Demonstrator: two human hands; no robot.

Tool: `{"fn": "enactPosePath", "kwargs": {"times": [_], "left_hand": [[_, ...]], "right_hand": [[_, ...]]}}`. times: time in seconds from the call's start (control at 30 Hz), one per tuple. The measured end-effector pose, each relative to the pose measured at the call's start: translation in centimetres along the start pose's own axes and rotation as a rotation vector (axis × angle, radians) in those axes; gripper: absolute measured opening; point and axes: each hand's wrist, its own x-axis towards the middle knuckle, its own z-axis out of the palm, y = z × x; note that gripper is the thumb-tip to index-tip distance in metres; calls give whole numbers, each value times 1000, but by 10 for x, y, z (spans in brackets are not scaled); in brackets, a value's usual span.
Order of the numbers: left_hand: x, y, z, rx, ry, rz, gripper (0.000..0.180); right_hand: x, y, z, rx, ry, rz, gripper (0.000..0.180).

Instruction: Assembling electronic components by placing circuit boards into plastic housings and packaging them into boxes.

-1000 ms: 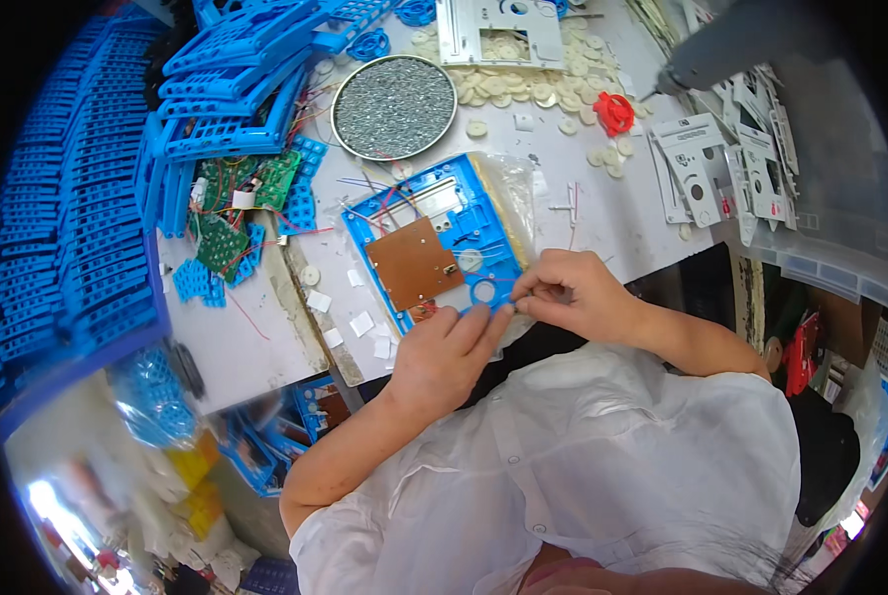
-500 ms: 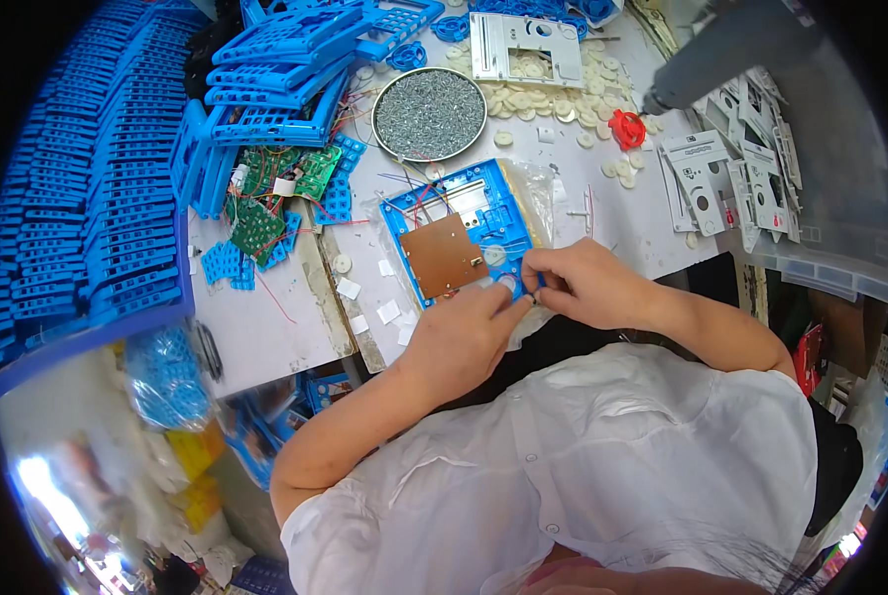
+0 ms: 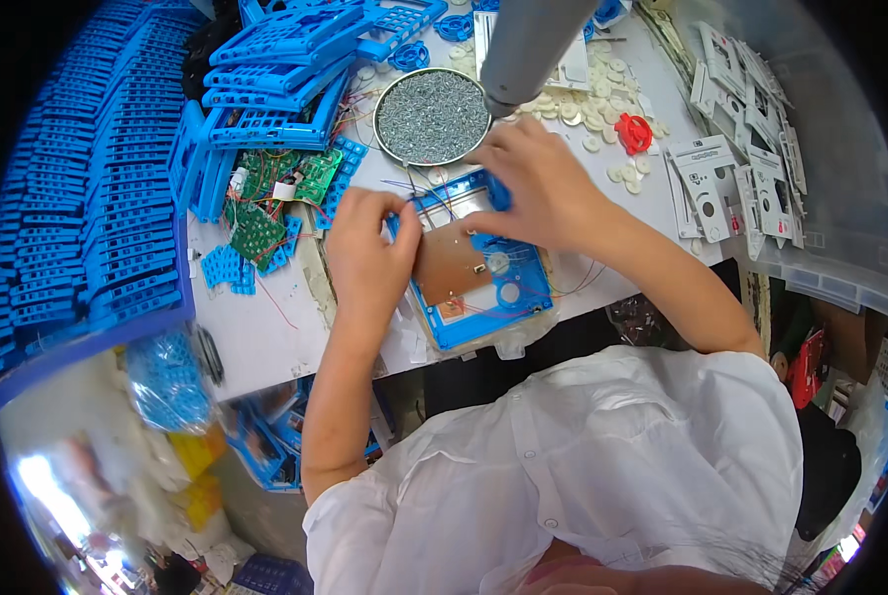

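Blue casing (image 3: 493,322) lies on the desk (image 3: 245,352) in the head view, just ahead of you and between your hands, its long axis running away from you with the far end leaning left. Your left hand (image 3: 364,243), at its left edge, is loosely curled, and whether it grips anything cannot be told; your right hand (image 3: 543,188) reaches over the far right corner, thumb spread well apart from the fingers, with nothing visible in its grasp. Both hands are about equally near, with the brown circuit board (image 3: 451,266) facing up between them.
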Motion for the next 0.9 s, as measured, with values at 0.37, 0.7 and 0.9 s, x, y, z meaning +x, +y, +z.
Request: {"fn": "enactPosePath", "kwargs": {"times": [0.37,0.7,0.9], "left_hand": [[-25,2,4,-317,107,-162,2],[-19,-7,11,-577,58,-422,13],[-7,1,6,-342,-22,-329,13]], "right_hand": [[10,-10,34,448,92,188,10],[-20,-42,8,265,86,-239,18],[-30,-54,28,170,-140,-362,12]]}}
